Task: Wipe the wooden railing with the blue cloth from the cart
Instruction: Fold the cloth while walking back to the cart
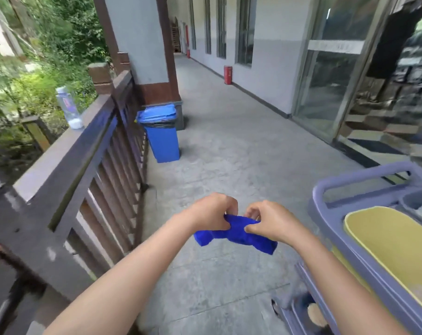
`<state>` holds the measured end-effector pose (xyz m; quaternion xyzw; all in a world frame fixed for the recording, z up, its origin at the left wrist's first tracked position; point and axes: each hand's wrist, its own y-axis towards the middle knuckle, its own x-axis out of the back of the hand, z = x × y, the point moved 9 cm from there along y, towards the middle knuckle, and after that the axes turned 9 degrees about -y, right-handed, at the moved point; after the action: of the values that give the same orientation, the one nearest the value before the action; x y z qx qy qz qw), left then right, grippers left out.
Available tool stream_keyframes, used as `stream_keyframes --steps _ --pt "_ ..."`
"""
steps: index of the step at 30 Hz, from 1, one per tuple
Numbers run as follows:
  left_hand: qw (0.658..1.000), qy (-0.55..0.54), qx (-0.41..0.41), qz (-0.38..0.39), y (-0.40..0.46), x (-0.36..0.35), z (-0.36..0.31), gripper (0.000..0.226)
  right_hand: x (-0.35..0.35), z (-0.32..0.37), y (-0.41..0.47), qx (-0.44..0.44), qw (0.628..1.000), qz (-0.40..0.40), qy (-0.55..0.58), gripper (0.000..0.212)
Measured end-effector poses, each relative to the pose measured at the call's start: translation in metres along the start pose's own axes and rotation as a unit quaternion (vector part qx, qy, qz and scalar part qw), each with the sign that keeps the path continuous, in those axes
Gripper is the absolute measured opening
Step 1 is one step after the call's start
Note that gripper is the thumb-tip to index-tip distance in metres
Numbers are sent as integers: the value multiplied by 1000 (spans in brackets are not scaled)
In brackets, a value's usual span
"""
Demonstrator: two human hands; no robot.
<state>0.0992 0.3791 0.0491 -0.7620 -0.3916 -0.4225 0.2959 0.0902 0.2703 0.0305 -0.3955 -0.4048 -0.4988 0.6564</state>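
Concrete walkway: dark wooden railing (84, 151) at nine o'clock, clear plastic bottle (68, 107) standing on it.
Left hand (211, 211) and right hand (269, 221) pinch crumpled blue cloth (236, 234); lilac plastic cart (364, 238) at three.

The cloth (236, 234) is deep blue, the railing (84, 151) dark brown, the cart (350, 189) lavender, its bucket (398, 238) pale yellow, the bin (163, 136) bright blue.
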Motion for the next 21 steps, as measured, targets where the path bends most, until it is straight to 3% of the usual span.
stream_keyframes --steps 4,10,15,21 --pt "998 5 -53 25 63 17 2 18 25 -22 45 -26 999 -28 -1 11" --pt "977 34 -184 98 161 18 -40 18 64 -82 64 -140 984 -106 19 11" --pt "927 58 -330 170 204 -6 -119 22 91 -135 17 -283 939 -192 39 8" --pt "845 55 -483 224 184 -48 -232 21 112 -175 -87 -428 869 -246 34 14"
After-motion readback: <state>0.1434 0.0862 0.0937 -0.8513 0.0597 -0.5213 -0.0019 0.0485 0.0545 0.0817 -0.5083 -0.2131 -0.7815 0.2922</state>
